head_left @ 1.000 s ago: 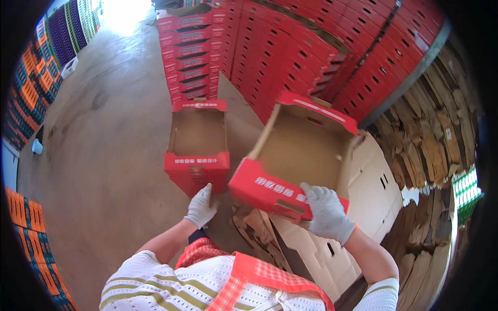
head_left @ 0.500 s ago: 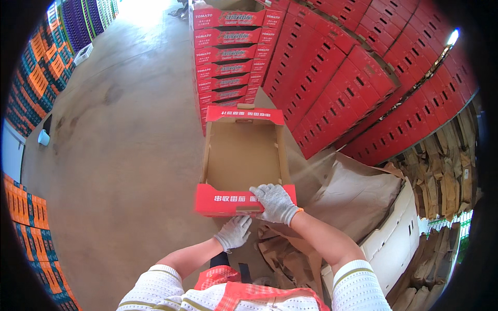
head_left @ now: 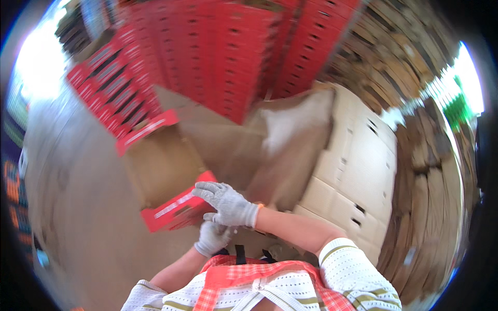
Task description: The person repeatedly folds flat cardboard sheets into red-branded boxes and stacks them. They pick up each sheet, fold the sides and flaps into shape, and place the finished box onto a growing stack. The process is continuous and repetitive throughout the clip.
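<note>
An open-topped cardboard tray box (head_left: 168, 163) with red ends and a brown inside stands at the left of centre, turned aslant. My right hand (head_left: 225, 205), in a pale grey knitted glove, lies at its near right corner, fingers stretched out and thumb apart; firm contact cannot be made out. Just below, close to the box's near end and my right thumb, is my gloved left hand (head_left: 212, 238). Its fingers are partly hidden and blurred.
Beyond the box, a stack of red tray boxes (head_left: 116, 85) stands at upper left. Tall rows of red cartons (head_left: 233, 57) fill the back. To the right are a large pale cardboard stack (head_left: 353, 166), brown wrapping paper (head_left: 282, 150) and bundles of folded brown cardboard (head_left: 423, 217).
The view has swung right, so the box and red stack appear farther left and tilted. My right hand has shifted toward the box's corner, and my hands are closer together.
</note>
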{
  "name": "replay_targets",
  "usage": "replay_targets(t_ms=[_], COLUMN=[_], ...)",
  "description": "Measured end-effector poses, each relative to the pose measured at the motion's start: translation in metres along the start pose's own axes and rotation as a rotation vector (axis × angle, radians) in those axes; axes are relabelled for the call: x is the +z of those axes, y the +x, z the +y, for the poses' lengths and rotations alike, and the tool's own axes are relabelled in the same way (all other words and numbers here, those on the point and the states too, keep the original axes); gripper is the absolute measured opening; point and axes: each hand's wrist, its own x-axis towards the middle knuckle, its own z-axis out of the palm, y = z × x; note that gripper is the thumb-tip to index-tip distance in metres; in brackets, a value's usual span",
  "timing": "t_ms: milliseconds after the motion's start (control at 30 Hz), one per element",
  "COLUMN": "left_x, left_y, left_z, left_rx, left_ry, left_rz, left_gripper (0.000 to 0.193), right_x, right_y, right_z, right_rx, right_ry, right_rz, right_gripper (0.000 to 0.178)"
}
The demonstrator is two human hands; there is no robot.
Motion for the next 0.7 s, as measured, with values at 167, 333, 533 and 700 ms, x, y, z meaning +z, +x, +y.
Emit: replay_targets(t_ms=[167,333,533,700], left_x=[0.086,0.213,0.246,0.207], left_y=[0.112,0.241,0.295,0.265], left_z=[0.028,0.048,0.042,0.07], left_rx=[0.548,0.134,-0.488,-0.583], left_ry=[0.562,0.579,-0.467,-0.666], left_rz=[-0.104,-0.029,-0.419,-0.369], left_gripper=[0.034,0.088,0.073,0.041], right_x=[-0.128,-0.21,-0.198,-0.236], right_y=[-0.209,-0.441,-0.524,-0.554], right_z=[0.04,0.109,0.142,0.116], right_rx=[0.423,1.207,1.469,1.204], right_ry=[-0.226,-0.61,-0.113,0.189], right_rz=[0.664,1.194,1.035,1.009], right_gripper=[0.042,0.059,0.089,0.085])
